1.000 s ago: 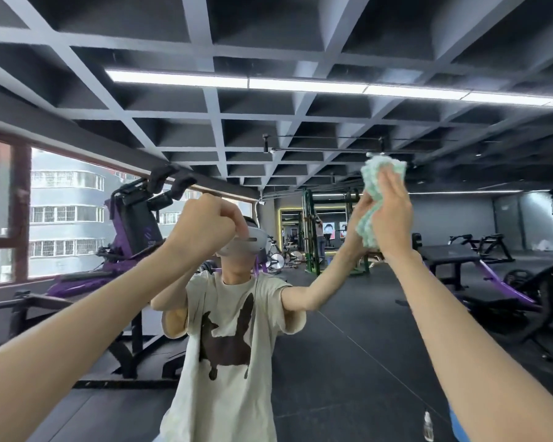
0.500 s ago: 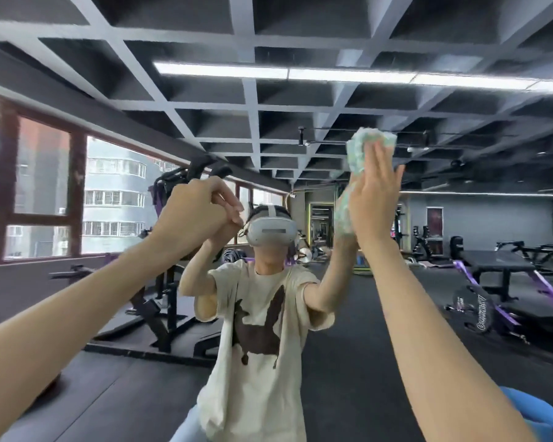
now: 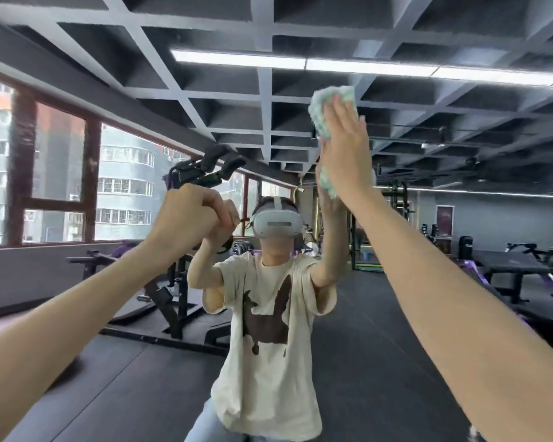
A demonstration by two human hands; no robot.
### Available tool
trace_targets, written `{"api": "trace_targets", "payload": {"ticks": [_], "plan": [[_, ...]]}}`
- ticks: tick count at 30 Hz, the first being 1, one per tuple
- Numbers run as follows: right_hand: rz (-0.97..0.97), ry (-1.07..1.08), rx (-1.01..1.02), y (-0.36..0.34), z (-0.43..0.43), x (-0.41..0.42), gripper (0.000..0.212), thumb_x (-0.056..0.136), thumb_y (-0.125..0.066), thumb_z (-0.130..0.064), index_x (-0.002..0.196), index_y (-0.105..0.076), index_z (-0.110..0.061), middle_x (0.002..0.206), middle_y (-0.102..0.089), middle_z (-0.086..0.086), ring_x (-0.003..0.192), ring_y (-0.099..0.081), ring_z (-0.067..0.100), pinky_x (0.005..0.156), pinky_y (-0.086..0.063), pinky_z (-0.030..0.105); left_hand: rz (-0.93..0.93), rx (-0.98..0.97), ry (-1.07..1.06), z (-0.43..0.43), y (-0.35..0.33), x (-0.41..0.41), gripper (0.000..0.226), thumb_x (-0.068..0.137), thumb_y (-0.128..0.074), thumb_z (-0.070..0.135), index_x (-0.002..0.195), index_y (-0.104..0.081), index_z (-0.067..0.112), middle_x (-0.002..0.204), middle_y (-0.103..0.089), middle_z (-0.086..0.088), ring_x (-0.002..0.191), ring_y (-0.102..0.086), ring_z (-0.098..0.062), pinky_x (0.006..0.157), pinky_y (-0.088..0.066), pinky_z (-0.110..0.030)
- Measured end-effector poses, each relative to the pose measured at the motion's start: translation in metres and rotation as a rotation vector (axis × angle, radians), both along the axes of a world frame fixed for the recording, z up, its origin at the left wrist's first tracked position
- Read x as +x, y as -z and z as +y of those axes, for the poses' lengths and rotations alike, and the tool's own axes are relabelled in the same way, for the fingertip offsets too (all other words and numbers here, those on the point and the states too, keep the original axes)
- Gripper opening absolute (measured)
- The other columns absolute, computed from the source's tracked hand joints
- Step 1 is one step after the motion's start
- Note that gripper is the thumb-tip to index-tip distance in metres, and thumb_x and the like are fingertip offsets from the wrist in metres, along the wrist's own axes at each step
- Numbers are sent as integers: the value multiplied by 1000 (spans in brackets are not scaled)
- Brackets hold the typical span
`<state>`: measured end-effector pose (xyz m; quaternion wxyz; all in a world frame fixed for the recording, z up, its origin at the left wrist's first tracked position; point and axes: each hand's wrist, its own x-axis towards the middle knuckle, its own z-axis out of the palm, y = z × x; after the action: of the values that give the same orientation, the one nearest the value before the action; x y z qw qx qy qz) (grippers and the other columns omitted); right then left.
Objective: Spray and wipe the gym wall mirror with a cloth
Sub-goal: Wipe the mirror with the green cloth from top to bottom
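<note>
- Cloth [image 3: 328, 105], pale green and white and bunched up, sits high on the mirror [image 3: 364, 362], above and to the right of the reflected head. It is pinned between the glass and a palm. One lump shows past the fingertips and another below the heel of the hand.
- Right hand [image 3: 345, 148] lies flat over the cloth, with its fingers straight, close together and pointing up, and presses it against the glass. Its bare arm reaches up from the lower right corner of the view.
- Left hand [image 3: 189, 218] is curled into a fist, lower than the right hand and well to its left. Nothing shows inside the curled fingers. It is at or very near the glass, but whether it touches cannot be told.
- Reflection in the mirror shows the person standing face on with both arms raised, each reflected hand meeting its real one.
- Headset [image 3: 276, 223], white with a strap over the crown, covers the upper face in the reflection.
- T-shirt [image 3: 268, 317] is cream with a dark brown print on the chest.
- Windows [image 3: 61, 186] with dark red-brown frames line the left of the reflected room, and grey buildings stand beyond them.
- Weight machine [image 3: 179, 291], black with purple parts, stands on the dark floor behind the reflected left arm.
- Benches [image 3: 517, 269], black on purple frames, stand at the right.
- Light strip [image 3: 332, 63] runs across a dark ceiling of crossed beams.
</note>
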<state>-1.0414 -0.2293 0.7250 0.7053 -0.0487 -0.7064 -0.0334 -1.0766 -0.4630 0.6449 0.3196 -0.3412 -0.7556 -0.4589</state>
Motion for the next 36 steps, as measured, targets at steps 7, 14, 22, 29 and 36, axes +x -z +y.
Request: {"api": "trace_targets", "payload": {"ticks": [7,14,22,29,36], "plan": [[-432,-183,557,138,-98,-60,53,88,-38,6,136,-51,-9,141,-50,8,132,-43,22,116,-23,33,-10,-47,-41,-38,-9,-24,39,68,-40,-11,58,-65,18,71,-68,-6,56,-53,-18,46,-39,-20],[-297,-113,174,17,-71,-34,45,98,-38,-8,142,-44,-18,148,-38,-4,137,-33,14,118,-18,36,-56,-107,-36,-60,3,-34,40,71,-42,-12,59,-66,18,76,-68,-4,63,-54,-10,52,-39,-21],[-389,-60,622,184,-125,-90,59,85,-32,5,140,-47,-13,149,-40,6,141,-28,20,119,-16,36,-129,-89,-29,-67,32,-46,39,69,-41,-11,58,-65,19,73,-67,2,75,-59,-14,59,-42,-22],[-167,190,140,171,18,22,53,97,-22,-9,149,-25,-13,156,-24,6,145,-20,22,120,-15,41,-89,-120,-7,-26,34,-25,35,68,-48,-7,56,-69,19,54,-59,20,66,-53,-2,60,-41,-25],[100,98,-239,180,-12,-4,63,93,-36,6,151,-23,-14,160,-13,3,148,-7,20,121,-8,40,18,-145,87,16,43,4,33,65,-51,-4,56,-68,22,70,-68,8,72,-64,-18,68,-54,-35]]}}
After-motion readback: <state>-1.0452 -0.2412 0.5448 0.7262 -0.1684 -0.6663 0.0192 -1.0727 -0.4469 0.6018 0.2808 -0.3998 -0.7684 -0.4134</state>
